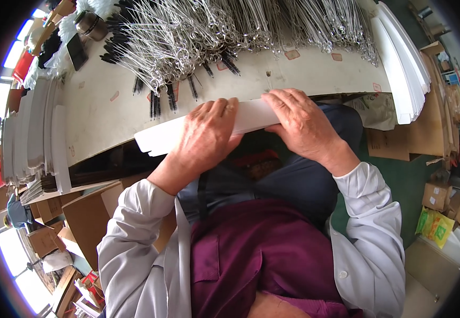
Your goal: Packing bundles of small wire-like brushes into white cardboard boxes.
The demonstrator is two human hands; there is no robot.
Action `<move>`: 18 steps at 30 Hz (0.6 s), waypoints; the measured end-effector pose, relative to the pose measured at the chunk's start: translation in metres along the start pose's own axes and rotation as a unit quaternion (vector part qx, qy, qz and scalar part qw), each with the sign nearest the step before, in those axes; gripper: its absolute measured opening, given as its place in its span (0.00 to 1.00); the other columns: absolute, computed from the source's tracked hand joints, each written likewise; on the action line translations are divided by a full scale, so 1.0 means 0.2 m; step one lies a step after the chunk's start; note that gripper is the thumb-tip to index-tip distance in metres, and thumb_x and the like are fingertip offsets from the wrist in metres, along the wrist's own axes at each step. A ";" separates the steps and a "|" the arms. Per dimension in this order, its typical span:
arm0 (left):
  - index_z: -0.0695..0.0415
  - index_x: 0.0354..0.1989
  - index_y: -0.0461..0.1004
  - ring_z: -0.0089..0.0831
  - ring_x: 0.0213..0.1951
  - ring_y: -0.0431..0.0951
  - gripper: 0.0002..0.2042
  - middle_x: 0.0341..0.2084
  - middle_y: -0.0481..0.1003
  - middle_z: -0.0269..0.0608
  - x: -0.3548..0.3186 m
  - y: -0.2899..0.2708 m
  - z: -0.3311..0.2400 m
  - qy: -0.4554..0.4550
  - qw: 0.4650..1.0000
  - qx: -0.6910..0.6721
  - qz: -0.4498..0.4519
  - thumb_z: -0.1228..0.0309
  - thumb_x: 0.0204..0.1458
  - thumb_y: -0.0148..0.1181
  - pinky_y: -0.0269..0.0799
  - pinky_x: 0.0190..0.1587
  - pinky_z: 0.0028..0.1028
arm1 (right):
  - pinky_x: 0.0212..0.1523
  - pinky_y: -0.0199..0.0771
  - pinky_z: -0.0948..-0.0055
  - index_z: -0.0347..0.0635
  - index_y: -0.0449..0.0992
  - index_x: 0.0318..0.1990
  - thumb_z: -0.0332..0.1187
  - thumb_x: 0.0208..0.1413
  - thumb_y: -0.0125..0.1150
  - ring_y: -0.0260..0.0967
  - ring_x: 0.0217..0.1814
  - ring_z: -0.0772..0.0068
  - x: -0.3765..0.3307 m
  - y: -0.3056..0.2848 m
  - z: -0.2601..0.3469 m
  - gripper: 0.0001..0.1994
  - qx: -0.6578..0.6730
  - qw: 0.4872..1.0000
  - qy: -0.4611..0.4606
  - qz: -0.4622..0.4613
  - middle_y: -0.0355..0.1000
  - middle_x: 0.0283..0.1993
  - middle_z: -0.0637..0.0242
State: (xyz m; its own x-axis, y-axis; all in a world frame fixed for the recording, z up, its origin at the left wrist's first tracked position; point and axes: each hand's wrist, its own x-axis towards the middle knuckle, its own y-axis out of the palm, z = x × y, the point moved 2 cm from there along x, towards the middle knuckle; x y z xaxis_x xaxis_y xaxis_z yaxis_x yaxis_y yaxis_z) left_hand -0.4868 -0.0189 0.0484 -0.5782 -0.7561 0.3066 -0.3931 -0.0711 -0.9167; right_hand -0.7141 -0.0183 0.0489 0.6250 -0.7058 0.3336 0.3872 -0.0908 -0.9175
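Long white flat card strip (161, 139): held at the near edge of the pale worktop (103, 114), lying roughly level, its left end jutting free past the left hand, its right end hidden under the right hand.

Left hand (206, 135): closed over the strip near its middle, fingers curled across the top face, palm down, sleeve of a white coat behind the wrist.

Right hand (301, 122): closed on the same strip just right of the left hand, fingers folded over the far edge, knuckles toward the worktop. The two hands sit close together, not quite touching.

Heap of silver wire hangers with black bristled ends (187, 37): spread over the far part of the worktop, well apart from the hands, the black ends pointing toward the near edge.

Stack of white card strips, right (402, 63): piled at the right end of the worktop, edges fanned.

Stacks of white card strips, left (34, 132): several piles at the left end of the worktop, running near to far.

Round metal pot (91, 24): far left corner of the worktop, beside a dark flat object whose kind cannot be told.

Brown cardboard boxes (89, 214): on the floor below the left of the worktop, near the person's left elbow.

Yellow-green printed bag (435, 225): on the floor at the right, beside smaller brown cartons (442, 196).
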 end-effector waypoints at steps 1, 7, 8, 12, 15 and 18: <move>0.64 0.57 0.72 0.47 0.46 0.81 0.30 0.45 0.78 0.50 -0.02 -0.01 0.01 0.000 1.000 0.002 0.000 0.65 0.44 0.73 0.78 0.48 0.41 | 0.64 0.70 0.57 0.31 0.72 0.59 0.34 0.52 0.72 0.70 0.60 0.52 0.00 -0.01 -0.01 0.28 -0.003 1.000 0.010 0.004 0.73 0.57 0.52; 0.65 0.57 0.72 0.48 0.47 0.80 0.31 0.46 0.78 0.50 -0.01 0.05 0.01 -0.016 0.998 -0.043 0.047 0.64 0.44 0.73 0.77 0.49 0.42 | 0.63 0.70 0.57 0.31 0.72 0.59 0.34 0.52 0.72 0.71 0.59 0.53 0.07 0.06 0.06 0.28 0.002 1.000 -0.017 0.014 0.73 0.57 0.53; 0.65 0.58 0.71 0.49 0.48 0.80 0.31 0.47 0.77 0.51 -0.01 0.06 0.00 -0.025 0.997 -0.052 0.052 0.64 0.45 0.72 0.76 0.50 0.42 | 0.63 0.71 0.57 0.32 0.72 0.60 0.34 0.52 0.72 0.71 0.59 0.53 0.07 0.07 0.06 0.29 0.001 0.999 -0.032 0.006 0.73 0.57 0.54; 0.65 0.61 0.70 0.51 0.52 0.77 0.33 0.51 0.75 0.55 0.01 -0.01 -0.02 -0.010 0.999 -0.036 0.021 0.64 0.47 0.72 0.74 0.55 0.44 | 0.63 0.71 0.57 0.32 0.72 0.61 0.35 0.51 0.72 0.71 0.58 0.53 0.06 0.03 0.00 0.30 0.044 0.998 -0.039 0.000 0.73 0.57 0.54; 0.66 0.62 0.69 0.53 0.54 0.76 0.33 0.53 0.74 0.57 0.01 -0.04 0.07 -0.037 0.999 -0.017 0.016 0.63 0.49 0.72 0.72 0.58 0.44 | 0.64 0.70 0.59 0.33 0.73 0.60 0.34 0.50 0.74 0.70 0.60 0.53 0.08 -0.02 -0.08 0.30 -0.018 1.000 -0.018 -0.005 0.73 0.58 0.55; 0.67 0.61 0.69 0.52 0.53 0.76 0.31 0.52 0.75 0.56 0.08 -0.01 0.06 -0.034 0.999 -0.006 0.006 0.64 0.51 0.71 0.72 0.57 0.44 | 0.64 0.70 0.59 0.33 0.74 0.60 0.34 0.49 0.74 0.71 0.60 0.54 0.10 -0.02 -0.17 0.30 -0.033 0.999 -0.035 -0.021 0.74 0.57 0.56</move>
State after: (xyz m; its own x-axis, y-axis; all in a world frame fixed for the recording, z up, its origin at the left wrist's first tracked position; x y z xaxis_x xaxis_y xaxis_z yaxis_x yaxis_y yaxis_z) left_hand -0.4856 -0.0386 0.0524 -0.5330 -0.7993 0.2775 -0.3957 -0.0544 -0.9168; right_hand -0.7252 -0.0559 0.0519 0.6551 -0.6502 0.3848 0.3698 -0.1682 -0.9137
